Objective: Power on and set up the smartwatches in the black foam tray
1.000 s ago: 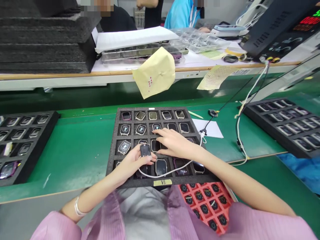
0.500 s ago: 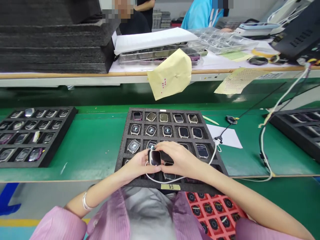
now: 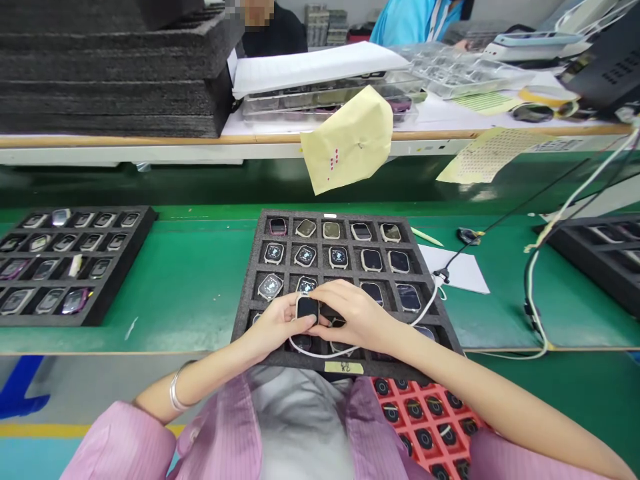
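Note:
A square smartwatch with a dark screen and pale case is held above the front of a black foam tray. My left hand grips it from the left, thumb lying over the screen. From the other side, the fingers of my right hand close on the watch's right edge. A white cable loops from beneath the watch, passing under my right hand toward a dark connector. Whatever is behind the watch is hidden. Strapless watches fill many compartments around; several, such as one watch, show lit dials.
More watches sit in a left foam tray and a right tray. A red tray with round black pieces is below my right forearm. Overhead, a shelf edge carries stacked foam and hanging yellow paper. People are beyond.
My left thumb has moved up onto the watch's screen, and the watch now faces me more squarely. Both hands keep hold of it. The view has shifted slightly.

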Tool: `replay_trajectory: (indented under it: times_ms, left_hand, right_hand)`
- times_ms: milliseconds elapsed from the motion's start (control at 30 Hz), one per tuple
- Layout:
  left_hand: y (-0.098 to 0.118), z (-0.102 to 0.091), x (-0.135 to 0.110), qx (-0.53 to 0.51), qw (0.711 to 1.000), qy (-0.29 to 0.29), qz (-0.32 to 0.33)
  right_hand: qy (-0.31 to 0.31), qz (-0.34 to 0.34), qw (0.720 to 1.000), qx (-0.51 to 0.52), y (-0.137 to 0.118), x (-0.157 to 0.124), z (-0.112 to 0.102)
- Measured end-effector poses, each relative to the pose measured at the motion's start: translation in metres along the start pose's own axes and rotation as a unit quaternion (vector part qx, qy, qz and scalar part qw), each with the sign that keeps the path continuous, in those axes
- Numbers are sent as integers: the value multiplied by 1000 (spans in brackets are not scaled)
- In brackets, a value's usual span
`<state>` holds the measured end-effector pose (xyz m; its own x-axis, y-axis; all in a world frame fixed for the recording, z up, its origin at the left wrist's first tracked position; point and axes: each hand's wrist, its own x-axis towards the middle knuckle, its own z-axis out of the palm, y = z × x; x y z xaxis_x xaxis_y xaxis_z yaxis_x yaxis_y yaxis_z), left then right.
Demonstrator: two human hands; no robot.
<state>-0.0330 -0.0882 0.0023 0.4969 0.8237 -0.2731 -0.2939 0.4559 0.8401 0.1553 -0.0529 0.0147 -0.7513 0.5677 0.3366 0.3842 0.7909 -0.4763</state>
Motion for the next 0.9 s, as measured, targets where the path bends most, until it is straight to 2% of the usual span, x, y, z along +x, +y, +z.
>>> replay_trajectory:
  times_ms: [100,267,533,767,900]
  left_hand:
    - [-1,-2,-1,-1,1000,-10,-8]
    - [0,-5,-1,18,1000,-21,-6]
    - [-1,-5,-2,31,999,-19,-1]
    - [0,-3,-3,74,997,-13,6]
    - [-5,-1,-2,116,992,11,38]
  right_hand:
    - [5,10,998,54,4,-4,4]
    - [25,-1,997,75,5,-7,9]
    - [29,-1,997,67,4,-7,9]
    - [7,24,1000,10,-2,-8,14]
    - [30,26,998,53,1,-6,3]
